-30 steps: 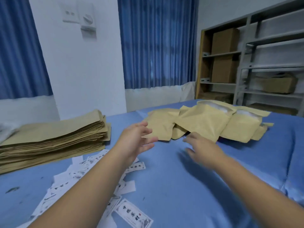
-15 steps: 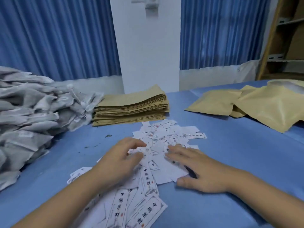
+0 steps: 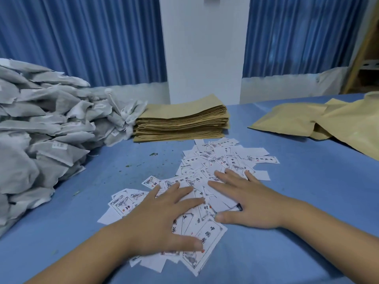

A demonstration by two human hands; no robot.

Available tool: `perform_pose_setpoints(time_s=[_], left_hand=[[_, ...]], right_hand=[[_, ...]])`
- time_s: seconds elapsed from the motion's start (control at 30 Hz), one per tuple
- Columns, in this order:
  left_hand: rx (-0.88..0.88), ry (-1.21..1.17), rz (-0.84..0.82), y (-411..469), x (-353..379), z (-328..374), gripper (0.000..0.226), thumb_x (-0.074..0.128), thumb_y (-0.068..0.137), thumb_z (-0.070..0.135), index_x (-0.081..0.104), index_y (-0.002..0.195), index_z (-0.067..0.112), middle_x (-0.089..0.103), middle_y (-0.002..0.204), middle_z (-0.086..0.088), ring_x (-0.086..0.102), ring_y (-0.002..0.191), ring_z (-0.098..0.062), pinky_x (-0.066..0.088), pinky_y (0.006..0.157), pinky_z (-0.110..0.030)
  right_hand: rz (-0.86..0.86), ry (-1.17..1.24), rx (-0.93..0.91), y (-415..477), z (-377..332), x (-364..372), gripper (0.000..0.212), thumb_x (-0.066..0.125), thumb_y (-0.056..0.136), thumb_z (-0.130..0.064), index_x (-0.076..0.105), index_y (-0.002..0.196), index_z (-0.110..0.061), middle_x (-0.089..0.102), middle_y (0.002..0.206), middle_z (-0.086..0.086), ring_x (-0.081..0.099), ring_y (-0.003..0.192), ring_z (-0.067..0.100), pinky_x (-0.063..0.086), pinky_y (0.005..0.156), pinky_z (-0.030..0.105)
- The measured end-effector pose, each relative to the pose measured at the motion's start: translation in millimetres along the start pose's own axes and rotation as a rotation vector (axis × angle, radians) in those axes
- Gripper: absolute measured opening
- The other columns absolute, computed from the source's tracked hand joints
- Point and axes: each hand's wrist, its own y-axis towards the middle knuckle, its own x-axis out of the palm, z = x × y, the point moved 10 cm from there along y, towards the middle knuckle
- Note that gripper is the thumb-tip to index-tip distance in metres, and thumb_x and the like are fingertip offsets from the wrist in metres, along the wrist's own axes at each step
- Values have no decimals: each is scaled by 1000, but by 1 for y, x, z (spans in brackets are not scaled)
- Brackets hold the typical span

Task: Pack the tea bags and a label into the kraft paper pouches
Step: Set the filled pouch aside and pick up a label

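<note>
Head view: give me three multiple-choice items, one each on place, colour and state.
1. The stack of flat kraft pouches lies: A) at the near edge; B) at the far side, beside the tea bag pile; C) on a shelf.
2. The table cover is: A) blue; B) green; C) white.
3. The left hand and right hand are: A) flat on the labels, fingers straight; B) gripping a pouch; C) fists in the air.
Answers: B, the stack abuts the tea bags at the back; A, the cloth is plainly blue; A, both palms press the scattered labels.
</note>
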Motion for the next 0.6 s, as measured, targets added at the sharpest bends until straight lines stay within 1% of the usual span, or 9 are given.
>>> perform_pose_setpoints(time_s=[0.07,0.17,0.33,0.4,0.47,0.53,0.6], left_hand=[[-22,4,0,8,-3,-9,87,32,62,97,1,138,67,-19,146,41,-23,140,7,-16,116,-36],[-62,-7,-4,20,-9,-23,92,35,63,94,9,143,59,-10,154,33,-14,143,4,-11,118,-38],[-123,-20,-8,44,-25,-47,86,38,68,88,15,145,56,3,159,21,5,146,-4,0,120,-41],[-155,-12,-8,51,-31,-55,87,38,67,88,17,145,55,6,160,17,9,146,-7,3,120,-43],[-176,43,0,55,-37,-60,90,38,67,87,18,147,51,7,160,14,11,147,-11,3,120,-45],[-163,173,42,54,-44,-56,88,34,72,85,14,149,47,3,161,12,7,148,-14,1,120,-47],[-142,202,117,43,-48,-48,84,28,74,85,10,148,49,-2,160,15,1,148,-12,-2,120,-46]], right_hand=[[2,26,37,7,2,-1,95,15,64,-96,-4,146,-53,-16,156,-24,-24,140,-2,-13,117,44],[6,48,86,22,6,-4,95,15,66,-94,1,149,-48,-11,158,-20,-18,143,2,-11,117,46],[26,53,167,52,19,-12,91,17,74,-88,6,151,-42,-8,160,-14,-13,146,10,-9,116,52],[44,50,198,59,22,-14,88,19,77,-86,6,151,-40,-7,161,-12,-12,147,11,-9,116,53],[98,50,209,60,23,-19,86,20,79,-84,8,152,-38,-6,161,-10,-11,147,12,-9,116,53],[193,46,155,53,19,-29,87,19,77,-85,10,151,-39,-7,160,-12,-13,146,9,-10,116,52],[246,72,12,42,5,-34,89,19,72,-90,9,149,-45,-9,159,-20,-19,143,0,-13,117,45]])
